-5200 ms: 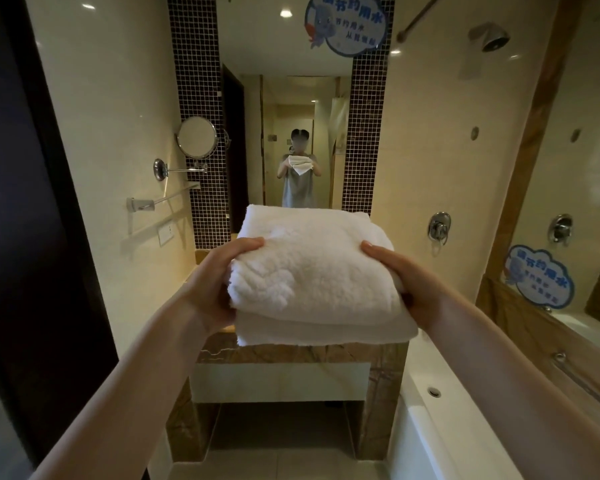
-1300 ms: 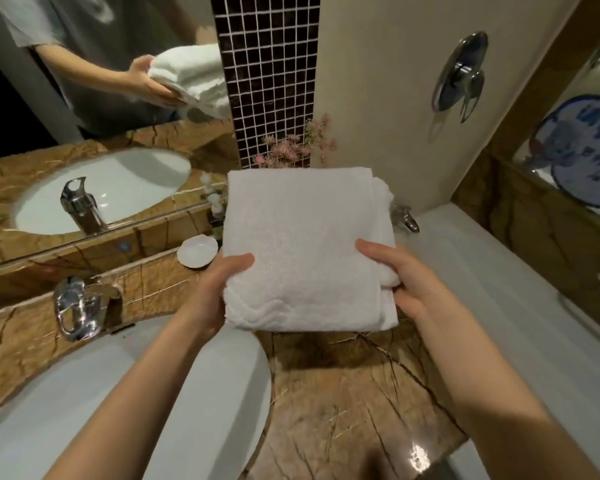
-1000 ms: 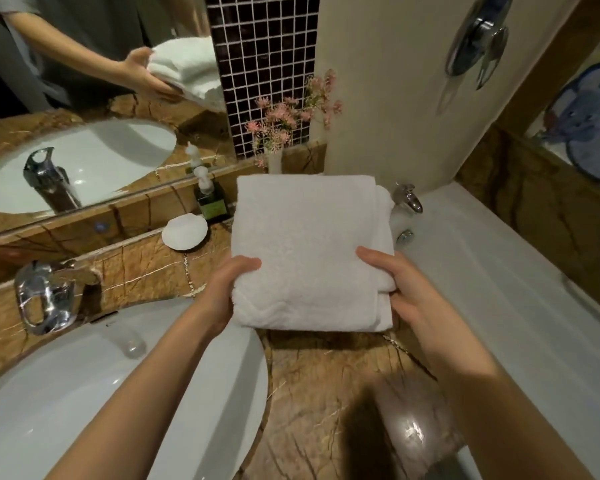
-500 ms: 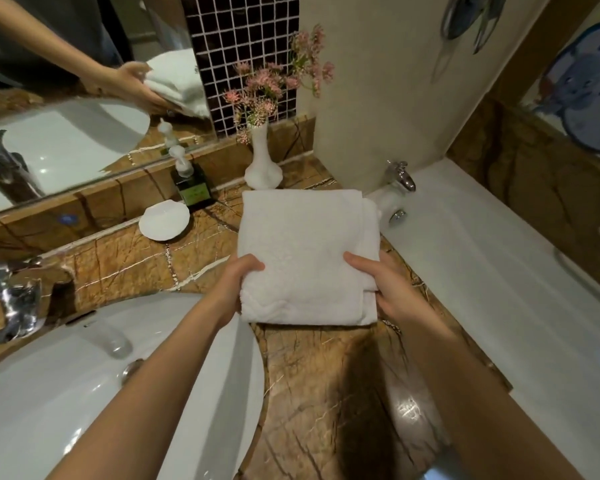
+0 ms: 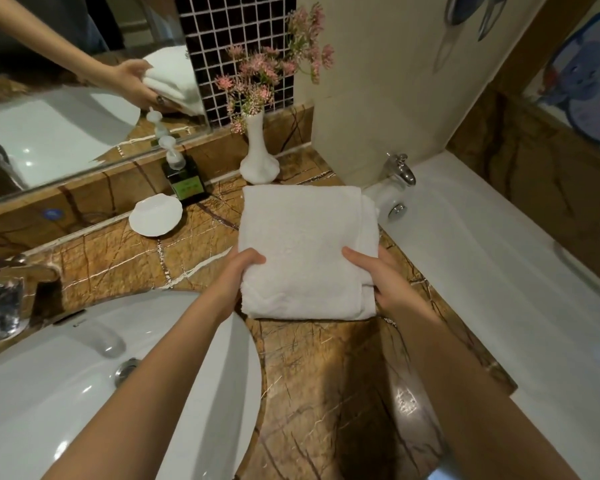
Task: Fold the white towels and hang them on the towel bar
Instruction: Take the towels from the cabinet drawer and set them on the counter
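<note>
A folded white towel (image 5: 305, 247) is held flat just above or on the brown marble counter (image 5: 312, 368), between the sink and the bathtub. My left hand (image 5: 238, 277) grips its near left edge, thumb on top. My right hand (image 5: 378, 277) grips the near right edge, thumb on top, fingers underneath. I cannot tell whether the towel rests on the counter. No towel bar is in view.
A white sink (image 5: 84, 386) with a chrome tap (image 5: 0, 303) lies at the left. Behind the towel stand a white vase with pink flowers (image 5: 258, 157), a dark soap bottle (image 5: 184, 178) and a white dish (image 5: 155, 213). The bathtub (image 5: 499, 271) and its spout (image 5: 400, 169) are at the right. A mirror (image 5: 66, 109) backs the counter.
Both hands have brought the folded towel from chest height down to the counter. My view has tilted downward, so the vase and soap bottle now show behind the towel.
</note>
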Action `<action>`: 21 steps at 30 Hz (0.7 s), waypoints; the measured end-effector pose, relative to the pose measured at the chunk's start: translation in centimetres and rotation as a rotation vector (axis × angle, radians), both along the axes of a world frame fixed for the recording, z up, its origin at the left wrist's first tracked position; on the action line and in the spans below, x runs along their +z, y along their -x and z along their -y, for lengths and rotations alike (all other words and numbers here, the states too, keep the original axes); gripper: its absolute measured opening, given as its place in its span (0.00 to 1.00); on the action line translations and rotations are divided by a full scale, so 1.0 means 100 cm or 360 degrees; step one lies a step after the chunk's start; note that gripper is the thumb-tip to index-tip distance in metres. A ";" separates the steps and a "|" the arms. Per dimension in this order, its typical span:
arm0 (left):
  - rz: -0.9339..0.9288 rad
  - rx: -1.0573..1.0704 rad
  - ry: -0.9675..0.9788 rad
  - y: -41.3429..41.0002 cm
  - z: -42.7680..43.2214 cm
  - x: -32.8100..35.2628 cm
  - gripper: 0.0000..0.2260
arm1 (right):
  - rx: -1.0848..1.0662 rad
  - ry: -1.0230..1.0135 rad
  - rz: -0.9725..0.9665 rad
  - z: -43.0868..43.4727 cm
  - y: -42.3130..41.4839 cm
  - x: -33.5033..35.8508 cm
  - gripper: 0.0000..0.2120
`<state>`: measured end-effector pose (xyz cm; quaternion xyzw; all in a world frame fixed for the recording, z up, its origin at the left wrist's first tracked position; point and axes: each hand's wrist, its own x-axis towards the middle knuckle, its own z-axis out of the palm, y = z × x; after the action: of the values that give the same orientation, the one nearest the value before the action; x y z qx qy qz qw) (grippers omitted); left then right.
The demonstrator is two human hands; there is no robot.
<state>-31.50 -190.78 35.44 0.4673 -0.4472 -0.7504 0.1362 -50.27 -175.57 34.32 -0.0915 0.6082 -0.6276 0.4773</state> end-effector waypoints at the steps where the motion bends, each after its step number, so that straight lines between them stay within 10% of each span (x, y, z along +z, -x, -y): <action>1: -0.0003 0.0002 0.0002 0.000 0.000 -0.001 0.23 | 0.0001 -0.0012 -0.0017 0.000 0.001 -0.001 0.32; 12: -0.0087 -0.0024 0.0083 -0.002 0.006 -0.022 0.22 | -0.0041 -0.0064 -0.0260 0.000 0.002 -0.011 0.12; 21: 0.0077 -0.0082 0.0519 -0.007 0.003 -0.021 0.15 | -0.0087 -0.0342 -0.0578 0.005 0.006 -0.020 0.17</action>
<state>-30.81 -191.06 33.36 0.4452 -0.5781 -0.6596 0.1801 -50.85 -176.12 32.31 -0.1352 0.7500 -0.5450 0.3495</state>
